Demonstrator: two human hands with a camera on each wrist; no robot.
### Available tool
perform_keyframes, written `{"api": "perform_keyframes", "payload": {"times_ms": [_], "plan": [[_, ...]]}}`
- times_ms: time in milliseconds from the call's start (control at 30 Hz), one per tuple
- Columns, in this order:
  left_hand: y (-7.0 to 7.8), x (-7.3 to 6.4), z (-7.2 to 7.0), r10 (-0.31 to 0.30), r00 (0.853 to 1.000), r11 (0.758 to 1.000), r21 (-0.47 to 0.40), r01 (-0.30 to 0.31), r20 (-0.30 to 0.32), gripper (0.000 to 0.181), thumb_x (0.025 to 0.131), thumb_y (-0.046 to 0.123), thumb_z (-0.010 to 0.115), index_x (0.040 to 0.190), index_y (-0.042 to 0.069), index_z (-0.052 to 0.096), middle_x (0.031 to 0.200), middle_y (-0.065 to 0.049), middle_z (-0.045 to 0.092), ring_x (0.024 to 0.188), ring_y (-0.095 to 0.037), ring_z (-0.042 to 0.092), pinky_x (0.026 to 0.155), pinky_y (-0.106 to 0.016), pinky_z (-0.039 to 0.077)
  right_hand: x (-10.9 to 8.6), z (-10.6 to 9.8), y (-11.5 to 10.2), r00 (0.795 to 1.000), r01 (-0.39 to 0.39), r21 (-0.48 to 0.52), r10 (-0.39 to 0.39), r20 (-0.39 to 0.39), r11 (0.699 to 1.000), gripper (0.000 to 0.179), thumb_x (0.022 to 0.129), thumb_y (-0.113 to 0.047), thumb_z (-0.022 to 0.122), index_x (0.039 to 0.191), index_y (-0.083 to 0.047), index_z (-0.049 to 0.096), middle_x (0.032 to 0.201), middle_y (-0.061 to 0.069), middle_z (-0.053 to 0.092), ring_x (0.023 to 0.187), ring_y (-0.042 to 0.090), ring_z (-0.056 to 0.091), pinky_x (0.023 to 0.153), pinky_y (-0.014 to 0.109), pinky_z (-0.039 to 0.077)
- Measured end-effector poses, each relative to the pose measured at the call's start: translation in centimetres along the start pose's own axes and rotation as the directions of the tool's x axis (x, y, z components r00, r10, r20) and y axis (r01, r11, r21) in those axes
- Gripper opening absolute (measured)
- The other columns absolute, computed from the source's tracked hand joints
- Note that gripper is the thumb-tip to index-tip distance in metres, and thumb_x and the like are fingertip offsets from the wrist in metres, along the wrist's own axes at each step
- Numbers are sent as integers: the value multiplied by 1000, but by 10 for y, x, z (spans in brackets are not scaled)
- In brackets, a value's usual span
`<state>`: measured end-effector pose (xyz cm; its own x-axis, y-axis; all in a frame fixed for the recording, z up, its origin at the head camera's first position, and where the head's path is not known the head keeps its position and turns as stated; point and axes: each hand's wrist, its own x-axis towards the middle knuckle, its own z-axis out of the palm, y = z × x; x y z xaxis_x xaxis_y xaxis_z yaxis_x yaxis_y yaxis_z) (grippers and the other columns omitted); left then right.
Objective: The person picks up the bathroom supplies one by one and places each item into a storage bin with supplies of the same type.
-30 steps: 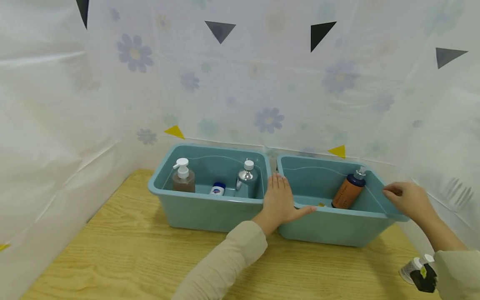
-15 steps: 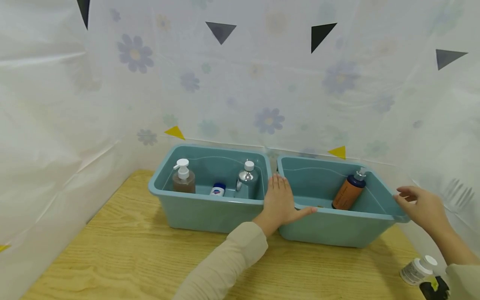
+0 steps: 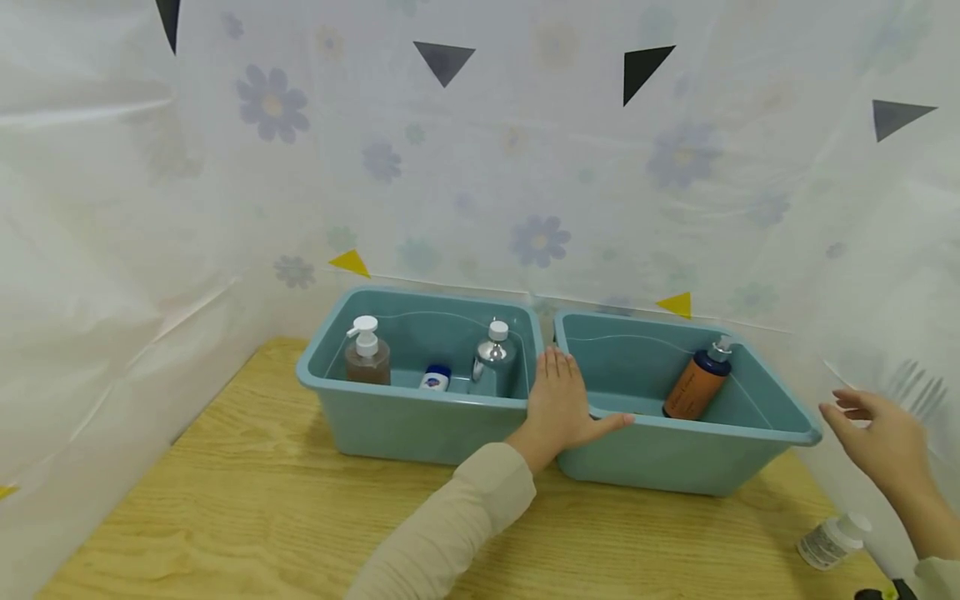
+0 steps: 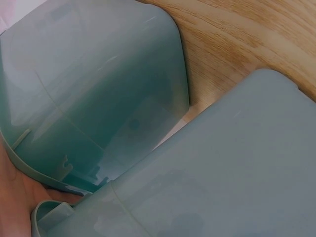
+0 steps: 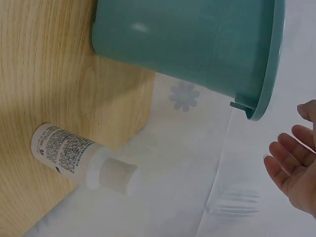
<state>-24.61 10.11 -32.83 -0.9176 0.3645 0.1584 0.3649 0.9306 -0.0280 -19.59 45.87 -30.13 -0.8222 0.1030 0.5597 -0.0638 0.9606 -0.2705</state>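
Note:
My left hand (image 3: 557,404) lies flat with straight fingers over the neighbouring rims of two blue-green plastic bins, the left bin (image 3: 405,427) and the right bin (image 3: 660,458). Its thumb reaches along the right bin's front rim. Off the right bin's outer end, my right hand (image 3: 885,437) is in the air, fingers loosely bent and holding nothing. The right wrist view shows that hand (image 5: 296,163) apart from the bin's rim. Inside the right bin leans an orange and dark blue pump bottle (image 3: 697,383). The left wrist view shows both bins' outer walls close together.
In the left bin are a pump bottle (image 3: 367,358) of brownish liquid, a small white item with a blue top (image 3: 436,378) and a clear white-capped bottle (image 3: 495,354). A white bottle (image 3: 828,542) stands at the table's right edge. Plastic sheeting (image 3: 480,167) hangs behind.
My right hand has drawn away from the right bin's end rim, moving right and slightly down, its fingers spreading. My left hand and both bins have stayed in place.

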Motion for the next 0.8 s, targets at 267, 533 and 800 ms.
{"api": "perform_keyframes", "payload": {"times_ms": [267,533,800], "plan": [[0,1,0,1,1000,1000,7,-1,7,112,73,88,14,148,4,20,154,-15,21,144,-28,17,117,-38,16,-13,-6,-2,997,-70,30,70,-13,997,36,88,-12,57,105,19,56,105,44,52,68,-32,14,51,9,25],[0,1,0,2,1000,1000,8,-3,13,112,73,88,15,148,4,19,154,-15,21,144,-28,16,117,-38,16,-23,-4,0,988,-145,41,146,-44,989,36,87,-11,54,107,18,56,106,44,50,67,-32,12,53,12,23],[0,2,-1,0,1000,1000,-2,0,26,112,74,88,15,148,3,18,154,-16,19,144,-28,15,118,-38,15,-31,2,6,980,-164,64,170,-104,984,32,84,-6,55,104,18,57,103,42,54,67,-33,15,51,5,23]]}}
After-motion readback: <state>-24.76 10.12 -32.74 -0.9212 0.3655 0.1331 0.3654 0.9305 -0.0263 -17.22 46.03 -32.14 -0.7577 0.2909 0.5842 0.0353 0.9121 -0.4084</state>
